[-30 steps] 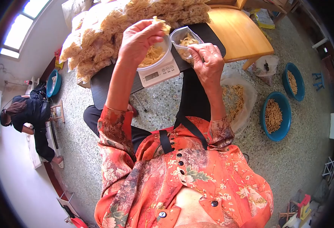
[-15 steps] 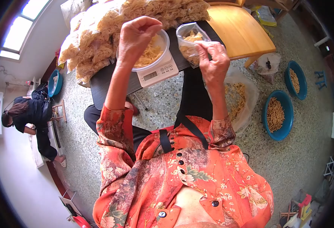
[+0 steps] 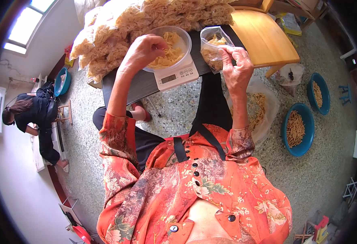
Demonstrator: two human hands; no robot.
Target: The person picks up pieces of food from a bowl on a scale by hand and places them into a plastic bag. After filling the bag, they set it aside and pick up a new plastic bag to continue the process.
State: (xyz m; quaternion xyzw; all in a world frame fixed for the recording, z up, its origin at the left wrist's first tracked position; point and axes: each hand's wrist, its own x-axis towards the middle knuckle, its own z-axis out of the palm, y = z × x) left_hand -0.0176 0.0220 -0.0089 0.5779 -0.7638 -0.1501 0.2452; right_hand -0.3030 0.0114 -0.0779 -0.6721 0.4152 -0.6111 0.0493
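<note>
My left hand [image 3: 146, 51] is over a white bowl [image 3: 189, 44] of pale yellow, flat dried pieces [image 3: 172, 51]. Its fingers are curled together; whatever they may hold is hidden. Beneath the bowl is a white digital scale [image 3: 178, 77] with buttons and a small display. To the right, my right hand [image 3: 238, 67] pinches the edge of a clear plastic bag [image 3: 213, 55] between thumb and fingers. The bag's mouth gapes upward around a whitish rim, and similar yellow pieces lie inside.
Filled bags [image 3: 146, 20] are heaped behind the bowl on the dark table [image 3: 123, 87]. A wooden stool [image 3: 263, 36] stands right. On the floor are an open plastic sack [image 3: 268, 103] and blue basins [image 3: 308, 142] of stick-like pieces. Another person [image 3: 36, 112] sits far left.
My left hand has lowered into the bowl area from above it. My right hand remains on the bag's edge. The whole view has shifted slightly.
</note>
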